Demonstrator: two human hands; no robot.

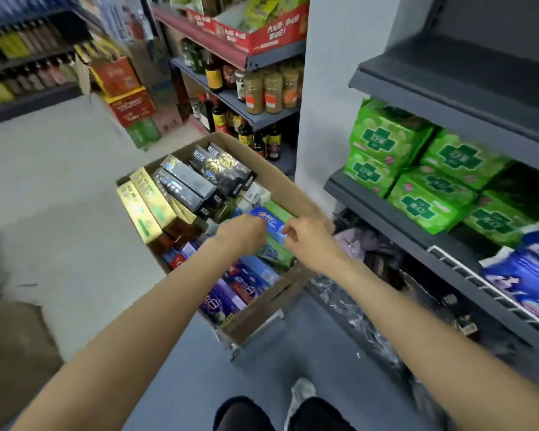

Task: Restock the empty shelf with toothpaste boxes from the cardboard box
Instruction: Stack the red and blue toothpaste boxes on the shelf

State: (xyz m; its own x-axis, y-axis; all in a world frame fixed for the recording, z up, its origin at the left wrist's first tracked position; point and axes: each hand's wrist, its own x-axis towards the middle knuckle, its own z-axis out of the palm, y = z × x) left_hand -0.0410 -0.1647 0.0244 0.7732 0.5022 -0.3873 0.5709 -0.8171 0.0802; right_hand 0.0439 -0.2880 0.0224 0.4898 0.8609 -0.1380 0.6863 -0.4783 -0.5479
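An open cardboard box [280, 178] stands on the floor, packed with several toothpaste boxes: gold ones [143, 209] at the left, black ones [199, 178] at the back, blue and purple ones [240, 284] at the front. A blue toothpaste box [273, 223] lies near the box's right wall. My left hand [241, 234] reaches down over it, fingers curled at its left end. My right hand [305, 239] is at its right side, fingers curled toward it. Whether either hand grips it is unclear. A bare dark shelf [448, 85] sits at the upper right.
The right shelving holds green packs [417, 175] and blue packs [529, 275]; dark bags lie on the lowest level [374, 253]. A shelf of bottles and jars [262, 91] stands behind the box. Red cartons [128, 104] are stacked at the aisle's far side. My shoe [302, 393] is below.
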